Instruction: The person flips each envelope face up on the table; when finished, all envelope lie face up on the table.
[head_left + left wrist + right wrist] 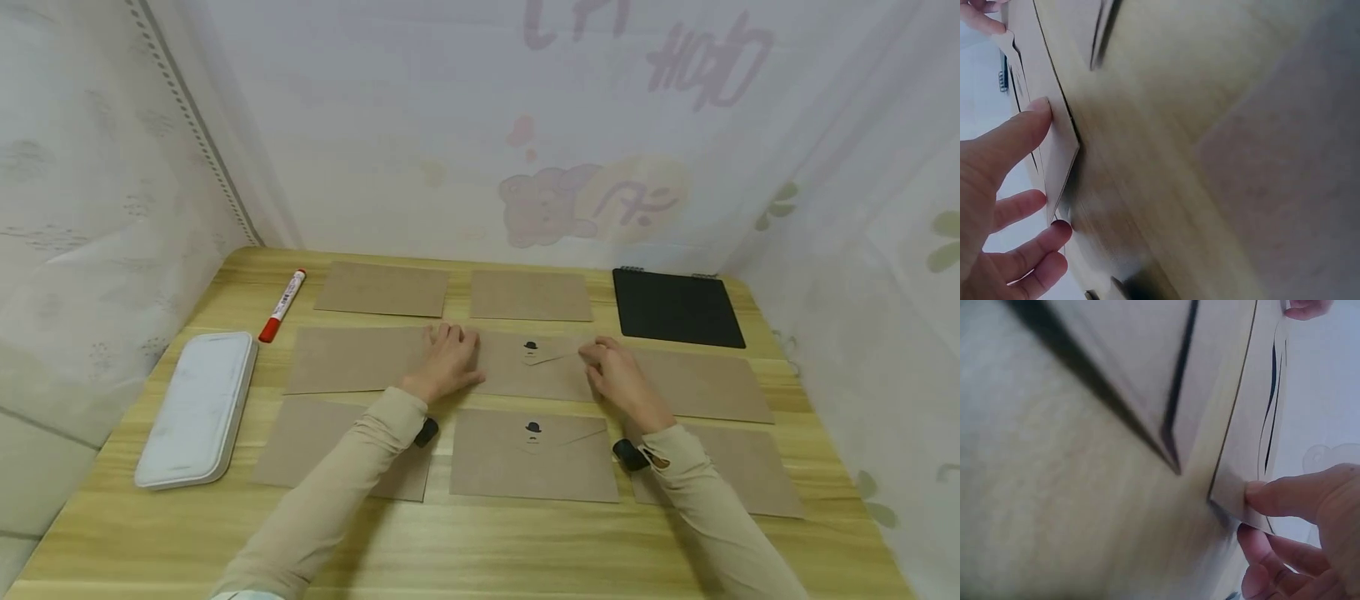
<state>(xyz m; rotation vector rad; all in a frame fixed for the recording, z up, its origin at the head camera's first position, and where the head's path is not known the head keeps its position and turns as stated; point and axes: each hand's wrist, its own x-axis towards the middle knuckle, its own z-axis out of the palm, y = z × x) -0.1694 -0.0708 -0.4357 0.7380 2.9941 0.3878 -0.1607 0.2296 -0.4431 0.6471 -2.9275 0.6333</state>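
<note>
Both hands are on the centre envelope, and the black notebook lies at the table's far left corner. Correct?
Not the corner: the head view shows the black notebook at the table's far right corner. The left hand and right hand are indeed on the centre envelope.

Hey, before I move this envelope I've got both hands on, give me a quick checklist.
1. Left hand holding the middle envelope: ok, pinching its left end.
2. Right hand holding too: ok, pinching the right end.
3. Flap lying flat: not ok, the right wrist view shows a gap along it.
4. Front envelope apart from the held one: ok, a strip of table shows between.
5. Marker away from both hands: ok, it lies far left.
6. Anything inside the held envelope: cannot tell, hidden.
</note>
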